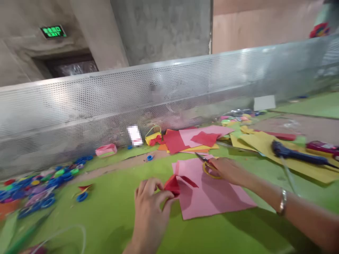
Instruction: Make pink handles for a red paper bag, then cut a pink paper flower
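Red paper [172,184] is clamped in my left fingers [163,195], at the left edge of a pink sheet [212,199] on the green surface [111,197]. My right fingers [221,165] are closed round the scissors [206,161], over the sheet's far part, blades [200,156] pointing ahead and left. Noted to the right: a glue gun [296,155] lying on yellow paper [315,173].

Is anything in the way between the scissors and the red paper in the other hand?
Only a red strip pokes into the gap, over the pink sheet. Nothing else visible stands between the red paper in the left hand and the scissors in the right hand.
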The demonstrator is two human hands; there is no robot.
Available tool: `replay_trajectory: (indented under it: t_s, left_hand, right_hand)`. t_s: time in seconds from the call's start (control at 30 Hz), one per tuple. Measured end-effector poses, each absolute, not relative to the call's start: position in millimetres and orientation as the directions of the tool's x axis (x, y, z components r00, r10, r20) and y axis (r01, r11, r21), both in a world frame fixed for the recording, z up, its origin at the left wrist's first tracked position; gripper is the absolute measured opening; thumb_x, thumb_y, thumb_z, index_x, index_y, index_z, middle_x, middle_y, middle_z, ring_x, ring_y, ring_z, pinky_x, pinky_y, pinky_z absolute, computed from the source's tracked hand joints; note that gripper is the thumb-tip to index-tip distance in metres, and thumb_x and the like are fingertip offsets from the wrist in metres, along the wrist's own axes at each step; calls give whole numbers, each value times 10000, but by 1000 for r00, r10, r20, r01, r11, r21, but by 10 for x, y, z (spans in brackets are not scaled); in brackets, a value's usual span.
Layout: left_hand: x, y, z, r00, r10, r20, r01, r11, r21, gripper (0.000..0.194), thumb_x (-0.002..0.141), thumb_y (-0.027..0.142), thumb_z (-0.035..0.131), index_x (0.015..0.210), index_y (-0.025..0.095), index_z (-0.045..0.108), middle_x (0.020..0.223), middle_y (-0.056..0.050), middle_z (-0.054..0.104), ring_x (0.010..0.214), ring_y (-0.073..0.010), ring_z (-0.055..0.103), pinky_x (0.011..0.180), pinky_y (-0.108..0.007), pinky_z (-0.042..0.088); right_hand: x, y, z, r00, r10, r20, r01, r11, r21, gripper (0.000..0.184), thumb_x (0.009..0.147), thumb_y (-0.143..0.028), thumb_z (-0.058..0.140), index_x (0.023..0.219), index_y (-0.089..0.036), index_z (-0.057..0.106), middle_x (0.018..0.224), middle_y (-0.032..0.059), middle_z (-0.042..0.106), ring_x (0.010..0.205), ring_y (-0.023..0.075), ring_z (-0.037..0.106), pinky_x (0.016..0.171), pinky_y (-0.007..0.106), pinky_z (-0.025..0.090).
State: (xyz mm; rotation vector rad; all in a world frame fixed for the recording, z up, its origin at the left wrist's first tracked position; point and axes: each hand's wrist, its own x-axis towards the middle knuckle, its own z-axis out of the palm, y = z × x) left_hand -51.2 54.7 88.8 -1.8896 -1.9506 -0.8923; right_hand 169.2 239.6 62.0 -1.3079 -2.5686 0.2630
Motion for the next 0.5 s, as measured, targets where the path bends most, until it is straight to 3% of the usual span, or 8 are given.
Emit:
replay_trajectory:
  t_s: [0.13, 0.2, 0.27, 0.37, 0.43, 0.5]
  left_hand:
    - [-445, 517, 909, -119, 833, 540, 969, -21, 246, 56, 692, 248, 771, 695, 296, 743, 784, -20, 604, 777, -201, 524, 677, -369, 435]
    - [-412, 520, 922, -144, 840, 523, 967, 6, 255, 68, 696, 224, 764, 690, 288, 742, 785, -19, 610, 784, -204, 529, 692, -383, 440]
    - [-400, 533, 927, -148, 850, 506, 963, 7, 270, 54, 698, 241, 760, 685, 289, 740, 780, -17, 619, 782, -212, 539, 694, -399, 452]
    - [-449, 546, 901, -139, 859, 493, 958, -9, 286, 60, 689, 338, 757, 655, 295, 732, 743, -16, 635, 757, -236, 561, 664, -422, 467]
    - [-536, 559, 850, -129, 847, 515, 966, -11, 259, 78, 686, 373, 742, 658, 302, 730, 726, -15, 637, 713, -232, 564, 632, -402, 462]
    - [-650, 597, 780, -85, 826, 558, 977, -41, 209, 118, 729, 407, 683, 690, 307, 732, 772, -19, 643, 719, -217, 573, 637, -369, 454]
  right_hand:
    - [1907, 2513, 654, -565, 822, 71, 772, 558, -306, 187, 762, -362, 574, 673, -197, 575, 587, 45, 586, 503, 173, 509, 479, 274, 289]
    - [2094, 2542, 646, -545, 837, 51, 783, 529, -327, 128, 739, -286, 574, 824, -204, 622, 545, 15, 559, 480, 173, 503, 462, 271, 285]
    - [2277, 2491, 606, -510, 858, 62, 795, 498, -346, 273, 707, -205, 562, 973, -210, 625, 532, 2, 558, 487, 177, 510, 468, 271, 297]
    - [2446, 2234, 556, -504, 857, 104, 770, 501, -396, 331, 647, -154, 581, 962, -218, 660, 571, 16, 613, 510, 177, 521, 480, 271, 323]
    - [2463, 2043, 566, -539, 834, 123, 730, 534, -426, 200, 717, -212, 571, 875, -221, 694, 686, 40, 677, 584, 182, 568, 515, 273, 362]
    - [2462, 1953, 607, -541, 827, 156, 708, 547, -446, 211, 803, -236, 506, 841, -230, 714, 766, 40, 698, 675, 171, 604, 610, 270, 421]
